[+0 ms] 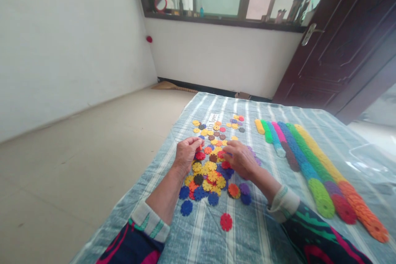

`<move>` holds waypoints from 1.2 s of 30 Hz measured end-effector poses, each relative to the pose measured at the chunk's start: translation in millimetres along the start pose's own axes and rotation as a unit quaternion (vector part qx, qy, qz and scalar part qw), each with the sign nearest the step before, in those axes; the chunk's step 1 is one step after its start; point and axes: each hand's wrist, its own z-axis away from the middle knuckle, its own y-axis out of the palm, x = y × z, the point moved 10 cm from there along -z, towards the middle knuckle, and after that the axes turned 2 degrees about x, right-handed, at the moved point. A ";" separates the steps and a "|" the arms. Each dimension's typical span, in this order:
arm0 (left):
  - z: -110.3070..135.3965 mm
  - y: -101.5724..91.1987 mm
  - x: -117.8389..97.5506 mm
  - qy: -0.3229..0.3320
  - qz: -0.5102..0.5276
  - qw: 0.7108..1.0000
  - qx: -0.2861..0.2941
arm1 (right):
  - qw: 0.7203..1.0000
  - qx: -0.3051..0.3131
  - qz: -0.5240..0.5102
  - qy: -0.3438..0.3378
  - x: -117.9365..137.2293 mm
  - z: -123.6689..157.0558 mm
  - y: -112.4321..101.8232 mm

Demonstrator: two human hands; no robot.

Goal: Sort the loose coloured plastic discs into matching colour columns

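Note:
A loose pile of notched, flower-shaped plastic discs in yellow, red, orange, blue, brown and purple lies on the striped cloth. At the pile's left side, my left hand is closed in a pinch, with an orange-red disc at its fingertips. Bent fingers of my right hand reach down over the pile's right side, apart from one another, beside red discs. What lies under those fingertips is partly hidden. One red disc sits alone nearer to me.
Rows of overlapping discs sorted by colour, such as a yellow-to-orange row, stretch along the right side. A clear plastic container stands at the far right. The striped cloth drops off at the left edge. Behind is a dark red door.

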 end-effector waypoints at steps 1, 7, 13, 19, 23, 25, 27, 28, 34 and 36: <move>-0.1 -0.2 0.0 0.000 0.000 1.000 -0.001 | 1.000 0.001 -0.001 -0.002 1.4 -2.2 -0.3; 0.0 -2.0 -0.3 0.000 0.004 1.000 -0.012 | 0.999 0.007 -0.028 -0.028 17.9 -9.8 8.3; 1.5 -1.2 -3.0 0.003 -0.006 1.000 -0.013 | 0.998 0.019 -0.030 -0.045 27.0 -13.4 22.5; 1.0 0.4 -1.4 0.001 -0.007 1.000 -0.007 | 0.998 0.035 -0.018 -0.044 25.4 -16.3 30.3; 1.9 0.5 -2.2 0.002 -0.002 1.000 -0.009 | 0.998 0.034 -0.003 -0.048 25.1 -18.7 33.4; 2.4 1.0 -3.1 0.000 -0.005 1.000 -0.007 | 0.999 0.028 -0.015 -0.042 25.3 -19.8 31.9; 2.7 1.9 -4.4 -0.001 -0.010 1.000 -0.004 | 0.998 0.015 -0.052 -0.030 24.3 -19.9 24.8; 2.7 2.4 -5.3 -0.001 -0.013 1.000 -0.003 | 0.997 0.006 -0.078 -0.026 22.8 -19.3 18.4; 0.0 3.2 -6.5 -0.026 -0.024 0.999 -0.009 | 0.988 -0.039 -0.148 0.010 -27.7 0.0 -49.2; -2.4 2.4 -6.6 -0.029 -0.024 0.999 -0.012 | 0.991 -0.048 -0.116 0.045 -62.1 16.3 -74.4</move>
